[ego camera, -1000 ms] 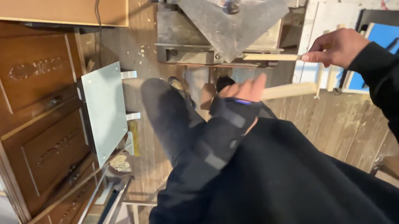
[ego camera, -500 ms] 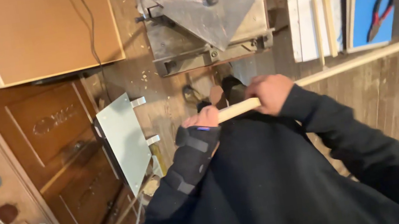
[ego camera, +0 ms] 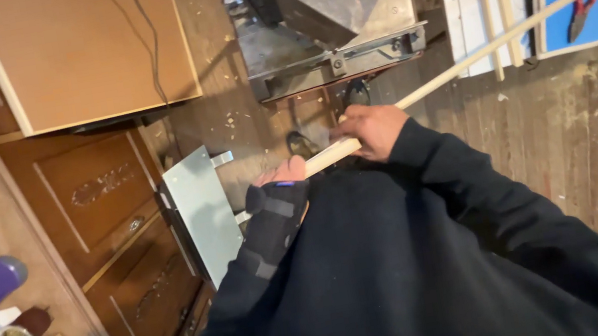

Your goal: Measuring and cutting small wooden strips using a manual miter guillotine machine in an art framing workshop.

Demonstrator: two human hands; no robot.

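A long pale wooden strip runs from my chest up to the right edge of the view. My right hand is closed around it near its lower end. My left hand, in a black wrist brace with the fingers bare, grips the very end of the strip just left of the right hand. Both arms wear black sleeves. Beyond the hands a grey metal cutting machine stands on the wooden floor.
A brown carved cabinet stands at the left with a grey metal plate leaning on it. A flat wooden board lies at the top left. At the top right lie a blue sheet with red pliers and short sticks.
The view has swung left and tilted. The strip now slopes up to the right more steeply, and both hands have slid to its lower end, close together.
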